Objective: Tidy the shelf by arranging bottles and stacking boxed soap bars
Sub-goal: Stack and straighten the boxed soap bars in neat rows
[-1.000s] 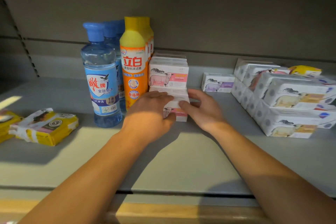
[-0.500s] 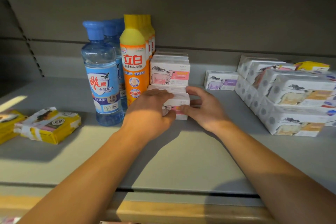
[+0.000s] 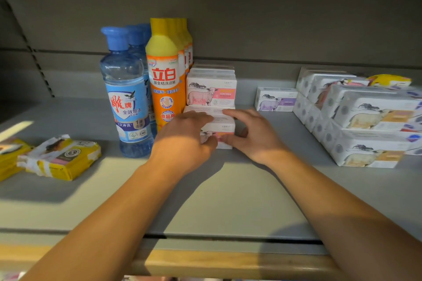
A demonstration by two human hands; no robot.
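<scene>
fingers (image 3: 206, 117) of left hand (image 3: 182, 141) and right hand (image 3: 253, 136) grasp the front pink soap box (image 3: 219, 129) from both sides, orange bottle (image 3: 165, 82) just left, stacked pink boxes (image 3: 211, 89) directly behind.

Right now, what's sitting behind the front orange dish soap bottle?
Behind the front orange bottle stand more of the same kind, in a row toward the back wall; only their yellow caps and label edges show. How many there are cannot be told, since each hides the next.

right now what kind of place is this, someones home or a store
Most likely a store shelf. Identical blue bottles and orange dish-soap bottles stand in rows front to back, many matching boxed soap bars are stacked, and the metal shelf backs onto slotted uprights.
</scene>
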